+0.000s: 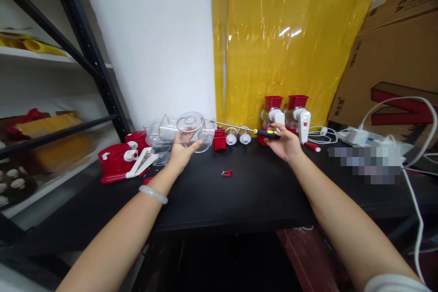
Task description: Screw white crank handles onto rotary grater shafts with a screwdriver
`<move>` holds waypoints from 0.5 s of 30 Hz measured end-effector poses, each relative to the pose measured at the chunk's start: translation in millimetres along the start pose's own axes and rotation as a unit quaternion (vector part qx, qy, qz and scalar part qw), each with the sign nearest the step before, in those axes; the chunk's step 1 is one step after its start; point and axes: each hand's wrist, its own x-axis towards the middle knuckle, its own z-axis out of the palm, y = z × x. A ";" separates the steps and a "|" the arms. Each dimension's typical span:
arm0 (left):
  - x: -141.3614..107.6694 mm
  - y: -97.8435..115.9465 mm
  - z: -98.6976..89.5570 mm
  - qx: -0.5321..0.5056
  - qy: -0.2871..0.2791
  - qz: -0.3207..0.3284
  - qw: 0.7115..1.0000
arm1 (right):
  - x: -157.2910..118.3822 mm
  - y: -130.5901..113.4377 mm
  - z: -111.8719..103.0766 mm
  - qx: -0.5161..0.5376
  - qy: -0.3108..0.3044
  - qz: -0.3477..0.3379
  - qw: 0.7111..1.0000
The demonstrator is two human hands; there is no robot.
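Observation:
My left hand [185, 148] is closed round a clear plastic housing [167, 127], held up over the back of the black table. In my right hand [284, 143] is a screwdriver [267, 133] with a yellow and black handle; its long shaft points left, and its tip is at the housing's right end. Behind the shaft stand a red part [219, 139] and two metal drums with white ends [231, 137]. A small red piece with thin metal bits [227, 173] lies on the table between my hands.
Two red and white assembled machines [298, 116] stand at the back right. Red bases with a white crank [142, 162] lie at the left. White cables and a power strip [357, 136] are at the right, beside a large cardboard box [393, 59]. A dark shelf frame [77, 27] rises at the left.

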 end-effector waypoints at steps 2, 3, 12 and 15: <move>-1.0 1.6 0.9 0.003 0.000 -0.006 1.000 | 1.6 1.9 0.4 -0.036 0.028 0.009 0.999; -1.7 2.4 1.2 0.006 -0.001 -0.009 1.000 | 2.8 3.6 0.1 -0.072 0.047 0.019 0.996; -2.9 1.4 0.1 0.028 -0.010 -0.007 1.000 | 8.4 12.2 -5.1 -0.232 0.075 -0.008 0.970; -2.8 1.1 0.3 0.028 -0.005 0.000 1.000 | 7.4 8.3 -1.6 -0.112 0.071 -0.031 0.991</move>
